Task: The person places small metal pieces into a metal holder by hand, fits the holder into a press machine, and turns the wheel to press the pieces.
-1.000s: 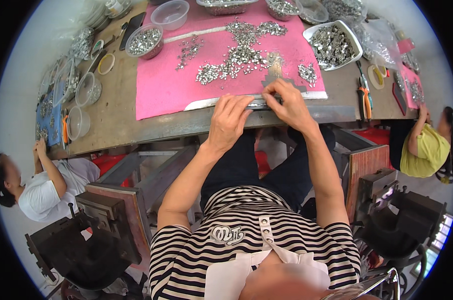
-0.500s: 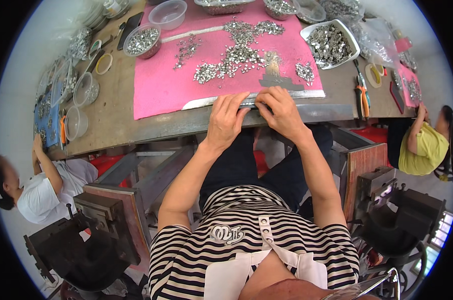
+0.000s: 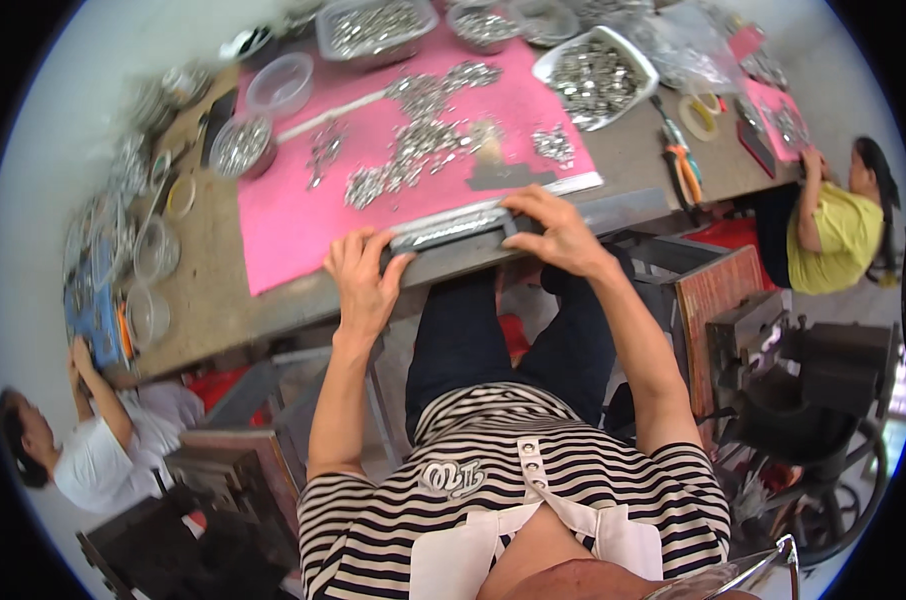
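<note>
I have the long, narrow bar (image 3: 451, 231) in view at the table's near edge, just in front of the mat's white border, lying slightly aslant with its right end farther from the body. It is dark grey at the ends, with a bright silvery band along its length; blur keeps me from making out finer detail, and I cannot tell whether it rests on anything. The left hand (image 3: 365, 275) grips one end between thumb and fingers, and the right hand (image 3: 553, 235) pinches the other. Beyond, I see a pink mat (image 3: 285, 230) strewn with small silvery pieces (image 3: 418, 145) on a brown table (image 3: 203, 312). A white tray (image 3: 583, 122) heaped with similar bits stands at its right, near orange-handled pliers (image 3: 681, 168). Farther out, I see a person in white (image 3: 113, 455) seated left, a person in yellow (image 3: 841, 240) right, and a dark machine (image 3: 843, 380) below.
</note>
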A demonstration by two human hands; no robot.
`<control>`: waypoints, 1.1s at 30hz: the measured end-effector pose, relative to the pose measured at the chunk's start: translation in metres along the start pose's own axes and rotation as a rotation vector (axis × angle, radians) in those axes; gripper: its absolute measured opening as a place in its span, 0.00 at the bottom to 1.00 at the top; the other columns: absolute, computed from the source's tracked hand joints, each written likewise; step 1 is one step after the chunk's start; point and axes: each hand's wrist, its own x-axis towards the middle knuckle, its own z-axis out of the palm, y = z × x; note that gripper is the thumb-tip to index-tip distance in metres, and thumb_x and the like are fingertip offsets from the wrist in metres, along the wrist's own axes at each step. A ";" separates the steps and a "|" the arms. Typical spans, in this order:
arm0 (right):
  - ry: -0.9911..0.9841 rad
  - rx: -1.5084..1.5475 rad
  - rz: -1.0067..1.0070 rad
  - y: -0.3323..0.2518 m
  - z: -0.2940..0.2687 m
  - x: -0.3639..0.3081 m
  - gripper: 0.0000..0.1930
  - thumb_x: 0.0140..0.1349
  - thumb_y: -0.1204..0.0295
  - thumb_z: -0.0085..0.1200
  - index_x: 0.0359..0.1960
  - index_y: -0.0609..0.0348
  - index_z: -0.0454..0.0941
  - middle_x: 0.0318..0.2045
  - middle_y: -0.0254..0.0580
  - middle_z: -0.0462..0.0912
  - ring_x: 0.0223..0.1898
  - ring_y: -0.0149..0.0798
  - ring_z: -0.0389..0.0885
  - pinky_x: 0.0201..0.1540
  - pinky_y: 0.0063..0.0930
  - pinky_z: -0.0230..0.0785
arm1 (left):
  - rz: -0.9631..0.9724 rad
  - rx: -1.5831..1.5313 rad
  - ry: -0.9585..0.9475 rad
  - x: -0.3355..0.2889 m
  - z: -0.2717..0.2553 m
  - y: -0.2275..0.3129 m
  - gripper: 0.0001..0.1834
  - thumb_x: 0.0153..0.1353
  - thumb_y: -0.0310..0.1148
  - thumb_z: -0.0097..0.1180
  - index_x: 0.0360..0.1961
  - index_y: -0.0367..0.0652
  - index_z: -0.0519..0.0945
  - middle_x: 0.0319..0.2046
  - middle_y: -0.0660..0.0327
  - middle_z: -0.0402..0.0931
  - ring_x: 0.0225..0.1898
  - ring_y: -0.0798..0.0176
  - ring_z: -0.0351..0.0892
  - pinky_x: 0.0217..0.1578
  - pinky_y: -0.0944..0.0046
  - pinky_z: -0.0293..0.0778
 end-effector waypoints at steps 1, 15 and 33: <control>0.022 0.001 0.006 0.003 0.003 -0.007 0.25 0.54 0.72 0.71 0.54 0.61 0.78 0.45 0.46 0.79 0.45 0.45 0.81 0.49 0.35 0.75 | -0.009 -0.056 0.007 0.000 0.005 -0.001 0.21 0.52 0.36 0.73 0.47 0.43 0.83 0.46 0.57 0.75 0.51 0.51 0.70 0.52 0.52 0.63; 0.743 -0.393 0.502 -0.083 -0.138 -0.277 0.23 0.53 0.71 0.73 0.50 0.64 0.79 0.41 0.40 0.78 0.38 0.35 0.81 0.44 0.28 0.75 | 0.313 -1.128 -0.708 0.088 0.173 0.268 0.16 0.66 0.23 0.59 0.55 0.36 0.77 0.43 0.60 0.80 0.45 0.68 0.79 0.50 0.67 0.74; 1.178 -0.879 0.699 -0.076 -0.134 -0.358 0.21 0.48 0.62 0.77 0.33 0.59 0.76 0.32 0.41 0.81 0.35 0.45 0.79 0.44 0.38 0.71 | 0.448 -1.264 -1.344 0.035 0.308 0.521 0.23 0.76 0.28 0.45 0.70 0.39 0.71 0.58 0.62 0.78 0.58 0.71 0.74 0.60 0.70 0.67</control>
